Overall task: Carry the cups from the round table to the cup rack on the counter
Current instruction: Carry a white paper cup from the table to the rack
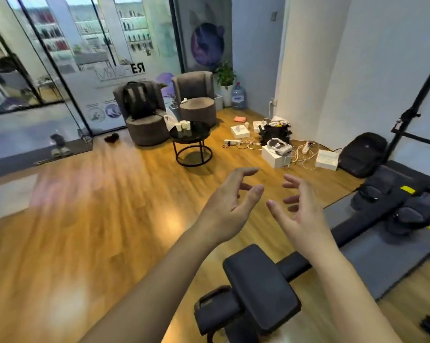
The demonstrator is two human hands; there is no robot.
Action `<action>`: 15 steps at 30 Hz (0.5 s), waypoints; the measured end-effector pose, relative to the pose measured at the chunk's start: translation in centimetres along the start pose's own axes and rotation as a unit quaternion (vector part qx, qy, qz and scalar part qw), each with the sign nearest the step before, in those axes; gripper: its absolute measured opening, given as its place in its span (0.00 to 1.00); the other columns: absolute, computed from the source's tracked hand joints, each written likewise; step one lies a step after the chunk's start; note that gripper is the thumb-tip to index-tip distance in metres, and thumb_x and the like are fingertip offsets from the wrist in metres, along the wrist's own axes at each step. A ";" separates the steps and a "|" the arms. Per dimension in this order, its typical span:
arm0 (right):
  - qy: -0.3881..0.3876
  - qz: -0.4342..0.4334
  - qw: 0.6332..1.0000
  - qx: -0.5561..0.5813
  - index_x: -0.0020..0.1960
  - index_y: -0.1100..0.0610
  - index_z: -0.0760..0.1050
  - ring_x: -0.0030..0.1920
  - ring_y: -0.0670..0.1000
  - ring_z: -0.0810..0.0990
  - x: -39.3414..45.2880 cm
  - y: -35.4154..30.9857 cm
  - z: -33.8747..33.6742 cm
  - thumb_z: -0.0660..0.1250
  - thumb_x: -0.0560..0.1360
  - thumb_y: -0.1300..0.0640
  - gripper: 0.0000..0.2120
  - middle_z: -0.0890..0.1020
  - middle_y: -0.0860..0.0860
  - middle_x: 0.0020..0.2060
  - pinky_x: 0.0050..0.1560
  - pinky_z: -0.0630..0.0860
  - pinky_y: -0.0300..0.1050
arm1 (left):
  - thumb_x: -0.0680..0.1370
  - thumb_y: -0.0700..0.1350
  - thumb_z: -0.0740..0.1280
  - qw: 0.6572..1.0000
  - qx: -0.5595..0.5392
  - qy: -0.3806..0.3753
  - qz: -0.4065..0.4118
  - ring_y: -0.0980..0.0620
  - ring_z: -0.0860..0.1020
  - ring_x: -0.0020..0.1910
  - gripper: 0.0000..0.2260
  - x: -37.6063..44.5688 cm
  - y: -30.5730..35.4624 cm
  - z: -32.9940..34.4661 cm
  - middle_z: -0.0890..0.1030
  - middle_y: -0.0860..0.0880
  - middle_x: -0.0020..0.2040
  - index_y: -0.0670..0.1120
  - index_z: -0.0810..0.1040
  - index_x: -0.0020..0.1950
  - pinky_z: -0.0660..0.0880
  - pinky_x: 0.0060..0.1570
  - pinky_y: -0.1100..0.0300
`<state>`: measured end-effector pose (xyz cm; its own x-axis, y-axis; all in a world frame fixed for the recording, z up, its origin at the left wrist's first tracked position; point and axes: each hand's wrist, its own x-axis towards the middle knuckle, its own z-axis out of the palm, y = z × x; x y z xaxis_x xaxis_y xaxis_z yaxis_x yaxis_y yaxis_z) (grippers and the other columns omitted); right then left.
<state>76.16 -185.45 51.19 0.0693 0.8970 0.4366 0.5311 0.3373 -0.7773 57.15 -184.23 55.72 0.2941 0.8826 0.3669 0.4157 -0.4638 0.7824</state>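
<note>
Holding both hands out in front of me, I have nothing in either grip: my left hand point(230, 201) and right hand point(299, 209) hang relaxed, fingers loosely spread, palms facing each other. Well ahead of them, beyond bare wooden floor, stands the round black glass-topped desk point(196, 134) on its ring frame, and the small white cups point(183, 125) sit clustered at its far left edge. From here they look light and rigid, probably ceramic or plastic, I cannot tell which, so likely smooth and breakable; I would take each around its side wall. Past the desk, mirrored lettering on the glass partition point(125, 70) shows "RE" backwards; the rest is too faint to read.
</note>
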 end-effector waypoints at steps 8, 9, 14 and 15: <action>-0.042 -0.002 0.999 -0.016 0.72 0.38 0.61 0.54 0.39 0.74 9.2 0.9 13.2 0.66 0.72 0.33 0.32 0.70 0.41 0.62 0.43 0.74 0.35 | 0.78 0.74 0.54 0.997 -0.005 0.050 -0.050 0.73 0.71 0.64 0.16 5.1 -11.5 -8.7 0.68 0.79 0.64 0.78 0.62 0.66 0.71 0.53 0.68; -0.041 -0.002 0.999 -0.013 0.72 0.38 0.61 0.54 0.38 0.74 10.2 1.2 14.7 0.66 0.72 0.34 0.32 0.70 0.40 0.62 0.43 0.74 0.35 | 0.79 0.73 0.55 0.998 0.000 0.046 -0.051 0.73 0.71 0.64 0.16 5.9 -13.1 -9.5 0.68 0.78 0.65 0.78 0.62 0.66 0.71 0.53 0.69; -0.023 0.042 0.999 0.005 0.73 0.40 0.62 0.55 0.40 0.75 17.7 3.7 22.5 0.66 0.72 0.34 0.32 0.70 0.41 0.63 0.43 0.73 0.34 | 0.79 0.73 0.56 0.997 0.009 0.009 -0.071 0.69 0.73 0.64 0.20 13.8 -22.0 -13.8 0.71 0.72 0.67 0.71 0.66 0.69 0.71 0.53 0.72; -0.016 0.052 0.999 0.007 0.73 0.40 0.62 0.55 0.40 0.75 19.7 4.3 24.0 0.66 0.72 0.34 0.32 0.70 0.41 0.64 0.43 0.73 0.34 | 0.79 0.73 0.56 0.997 0.012 -0.003 -0.070 0.69 0.73 0.64 0.21 16.2 -23.7 -14.8 0.71 0.72 0.67 0.70 0.66 0.70 0.72 0.53 0.73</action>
<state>59.55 -159.49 45.62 0.0962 0.9359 0.3389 0.5106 0.2459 -0.8239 39.33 -157.78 50.55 0.2377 0.9383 0.2514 0.4736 -0.3379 0.8134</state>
